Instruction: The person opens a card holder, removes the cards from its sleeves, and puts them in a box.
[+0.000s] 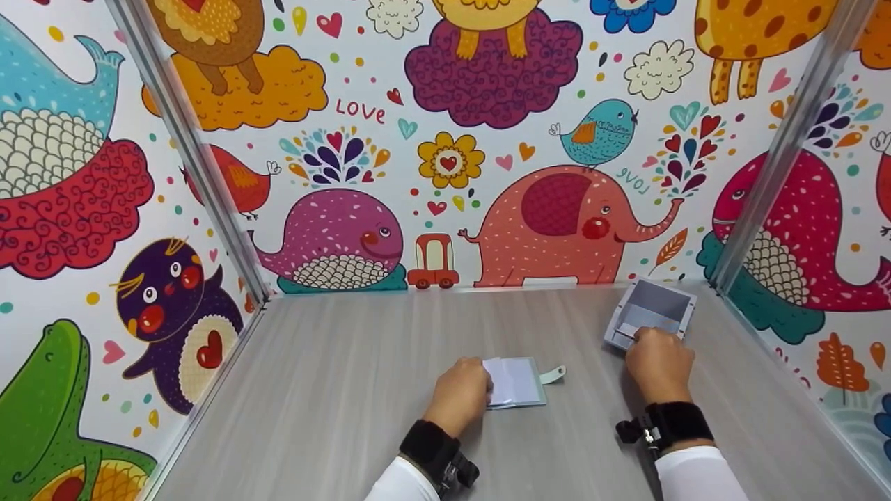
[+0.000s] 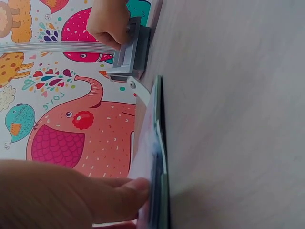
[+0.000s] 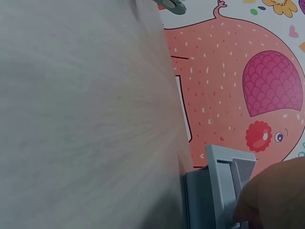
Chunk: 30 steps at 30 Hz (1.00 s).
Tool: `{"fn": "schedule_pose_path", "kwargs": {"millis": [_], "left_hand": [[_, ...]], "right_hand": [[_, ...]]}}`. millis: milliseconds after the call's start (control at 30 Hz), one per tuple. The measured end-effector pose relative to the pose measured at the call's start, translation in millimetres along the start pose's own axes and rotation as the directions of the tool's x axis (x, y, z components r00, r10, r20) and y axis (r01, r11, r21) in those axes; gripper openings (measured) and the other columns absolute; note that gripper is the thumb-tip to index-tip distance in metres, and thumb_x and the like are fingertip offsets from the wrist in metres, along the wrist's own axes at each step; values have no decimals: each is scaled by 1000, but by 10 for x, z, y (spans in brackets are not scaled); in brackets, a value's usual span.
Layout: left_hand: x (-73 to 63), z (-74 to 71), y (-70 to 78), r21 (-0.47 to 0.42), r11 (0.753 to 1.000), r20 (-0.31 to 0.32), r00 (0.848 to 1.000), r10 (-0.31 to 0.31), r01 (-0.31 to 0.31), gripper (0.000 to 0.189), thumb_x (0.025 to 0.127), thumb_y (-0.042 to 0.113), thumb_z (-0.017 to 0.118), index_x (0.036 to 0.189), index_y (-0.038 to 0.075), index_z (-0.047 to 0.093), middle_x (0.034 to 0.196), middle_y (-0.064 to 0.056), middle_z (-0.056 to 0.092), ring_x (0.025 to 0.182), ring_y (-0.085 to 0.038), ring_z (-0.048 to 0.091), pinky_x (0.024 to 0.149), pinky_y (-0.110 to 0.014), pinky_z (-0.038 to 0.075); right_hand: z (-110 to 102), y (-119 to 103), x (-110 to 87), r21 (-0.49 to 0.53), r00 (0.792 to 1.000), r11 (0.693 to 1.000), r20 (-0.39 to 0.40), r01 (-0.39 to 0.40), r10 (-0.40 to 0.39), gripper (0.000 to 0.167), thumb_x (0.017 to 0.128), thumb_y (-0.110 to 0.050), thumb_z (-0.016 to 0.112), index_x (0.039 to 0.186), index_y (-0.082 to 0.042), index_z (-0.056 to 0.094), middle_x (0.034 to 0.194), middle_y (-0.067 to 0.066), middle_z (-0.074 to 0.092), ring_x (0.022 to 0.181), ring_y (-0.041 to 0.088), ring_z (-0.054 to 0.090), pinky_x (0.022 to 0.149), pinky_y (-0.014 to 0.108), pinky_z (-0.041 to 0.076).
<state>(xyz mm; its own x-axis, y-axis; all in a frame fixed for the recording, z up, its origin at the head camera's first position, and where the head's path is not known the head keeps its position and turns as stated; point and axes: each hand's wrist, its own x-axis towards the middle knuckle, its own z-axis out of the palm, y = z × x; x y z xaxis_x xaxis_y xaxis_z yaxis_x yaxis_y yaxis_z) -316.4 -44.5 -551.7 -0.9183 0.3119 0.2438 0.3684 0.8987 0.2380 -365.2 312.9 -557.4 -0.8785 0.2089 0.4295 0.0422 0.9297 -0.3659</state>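
Note:
A small pale-green card holder [image 1: 516, 383] lies opened on the table, with whitish sleeves and a snap strap [image 1: 555, 376] sticking out to the right. My left hand [image 1: 459, 391] is at its left edge. In the left wrist view the thumb [image 2: 138, 185] presses on the sleeves, and the other fingers are mostly hidden beneath. Farther right stands a grey open-topped box [image 1: 654, 306]. My right hand [image 1: 661, 362] reaches over its near rim with bent fingers. Their tips are hidden inside, beside a whitish flat edge [image 1: 628, 330], so whether they hold anything does not show.
The wood-grain table [image 1: 334, 390] runs back to a cartoon-printed wall [image 1: 431, 209]. Printed panels also stand at the left and right, joined by metal corner posts [image 1: 766, 160]. The grey box is near the back right corner, and the card holder is nearer the middle.

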Motion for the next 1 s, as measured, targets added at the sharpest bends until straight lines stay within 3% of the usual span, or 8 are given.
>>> {"fn": "schedule_pose_path", "kwargs": {"millis": [300,400,500,700,867,1000], "left_hand": [[1,1,-3,14,1000,-12,1000,17,-17,9,86,10,93,83,14,86,92,0,73,88,-18,69,77,-33,61],[-1,1,0,17,1000,-13,1000,24,-24,9,85,9,92,83,14,86,92,0,73,89,-18,69,77,-33,61],[0,-8,4,13,1000,-6,1000,21,-21,9,86,9,92,82,14,85,92,0,73,88,-18,69,77,-34,61],[7,-8,5,6,1000,10,1000,8,-8,8,87,9,91,84,14,85,94,0,74,90,-18,69,78,-34,61],[8,-13,12,0,1000,18,1000,1,-1,7,88,9,91,86,12,86,94,-1,74,90,-18,69,79,-34,61],[0,-16,14,1,1000,20,1000,-4,4,8,87,9,92,86,13,85,94,-1,73,88,-18,68,78,-34,61]], "right_hand": [[-71,-14,33,-20,994,1000,110,-22,24,20,90,-9,65,89,6,79,90,36,77,80,58,72,72,75,52],[-107,-29,47,-4,986,999,157,-49,49,24,91,-10,66,99,7,81,97,35,78,81,52,73,75,72,54],[-136,-76,58,20,986,997,154,-71,67,31,93,-10,66,111,9,82,105,34,81,86,50,74,80,70,56],[-176,-254,60,143,999,989,38,-39,34,29,96,-11,67,112,8,82,107,31,82,92,51,75,86,69,57],[-175,-421,41,314,995,946,83,-76,53,23,99,-12,68,108,3,83,103,22,82,90,37,73,83,51,58],[-153,-534,32,383,992,921,125,-69,22,19,97,-11,71,105,2,84,99,19,83,89,29,72,82,41,56]]}}
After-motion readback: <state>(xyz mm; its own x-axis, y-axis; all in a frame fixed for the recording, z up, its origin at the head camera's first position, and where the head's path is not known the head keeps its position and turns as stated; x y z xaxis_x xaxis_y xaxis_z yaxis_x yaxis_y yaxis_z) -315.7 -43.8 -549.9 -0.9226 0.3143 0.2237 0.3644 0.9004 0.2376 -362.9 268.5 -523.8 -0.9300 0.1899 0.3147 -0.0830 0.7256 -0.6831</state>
